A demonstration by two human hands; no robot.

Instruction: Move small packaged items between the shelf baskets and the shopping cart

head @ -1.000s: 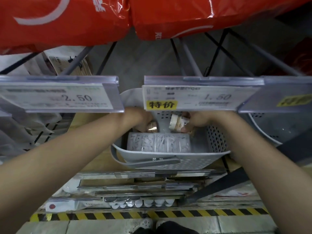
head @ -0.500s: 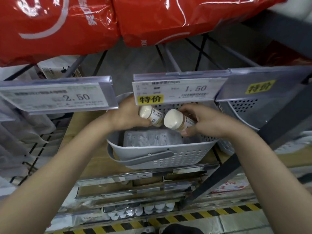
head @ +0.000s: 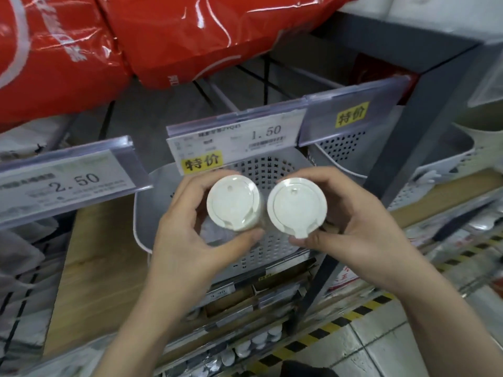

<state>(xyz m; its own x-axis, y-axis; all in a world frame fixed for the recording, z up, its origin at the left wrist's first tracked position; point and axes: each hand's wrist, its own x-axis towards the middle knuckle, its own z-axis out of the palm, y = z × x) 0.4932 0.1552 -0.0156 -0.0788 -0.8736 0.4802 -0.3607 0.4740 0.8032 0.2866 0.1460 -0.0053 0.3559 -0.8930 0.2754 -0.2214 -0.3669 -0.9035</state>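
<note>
Store shelving fills the view, with red bags (head: 163, 44) stacked on the upper shelf and price tags (head: 234, 137) clipped along the rail. Below the tags, a grey perforated basket (head: 141, 219) is set on the wooden shelf (head: 100, 268), and a second basket (head: 441, 156) is seen to its right. Two white-capped jars are held side by side above the near basket, caps towards the camera. The left jar (head: 234, 204) is gripped by the left hand (head: 187, 246), thumb and fingers curled round it. The right jar (head: 296, 206) is gripped likewise by the right hand (head: 359, 227). Striped floor tape (head: 340, 325) is seen below.
</note>
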